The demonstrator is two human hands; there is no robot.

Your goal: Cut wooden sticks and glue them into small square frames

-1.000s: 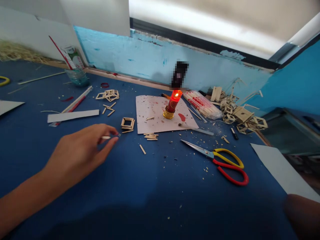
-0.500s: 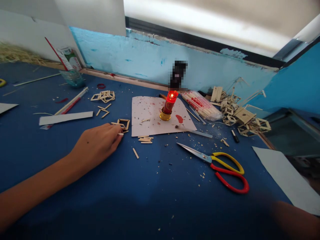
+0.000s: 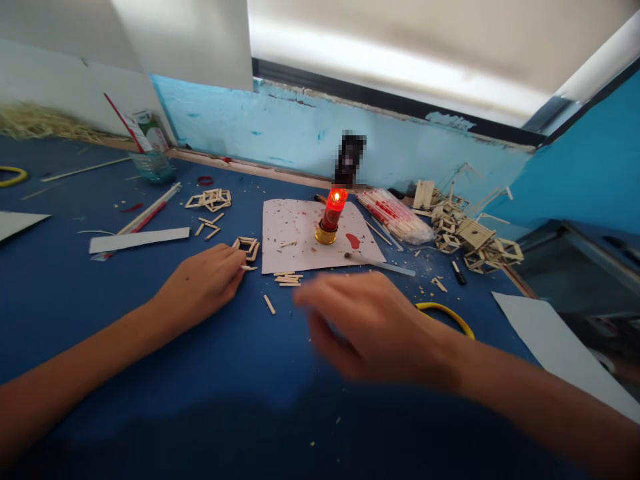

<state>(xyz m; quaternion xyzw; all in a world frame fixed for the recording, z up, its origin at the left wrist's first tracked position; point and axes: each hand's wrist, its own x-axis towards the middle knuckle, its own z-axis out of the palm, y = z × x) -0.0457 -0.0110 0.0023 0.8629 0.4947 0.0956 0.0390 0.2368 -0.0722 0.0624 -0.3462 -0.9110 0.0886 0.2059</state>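
Note:
My left hand (image 3: 200, 283) lies on the blue table, its fingertips pinched on a small wooden stick (image 3: 249, 268) just below a little stack of square stick frames (image 3: 247, 247). My right hand (image 3: 370, 327) is blurred in the middle foreground, fingers loosely apart with nothing seen in them. It hovers over the scissors, of which only a yellow handle loop (image 3: 450, 313) shows. Short cut sticks (image 3: 287, 279) lie between the two hands, and a single stick (image 3: 269, 304) lies nearer to me.
A lit red candle (image 3: 333, 210) on a gold base stands on spotted pink paper (image 3: 295, 230). More stick frames (image 3: 213, 199) and a white strip (image 3: 140, 240) lie left. A wrapped stick bundle (image 3: 395, 215) and a wooden scrap pile (image 3: 470, 233) sit right. White paper (image 3: 550, 340) overhangs the table's right edge.
My right hand has swept in from the lower right and now covers most of the scissors. My left hand has moved forward to the square frames and stays there.

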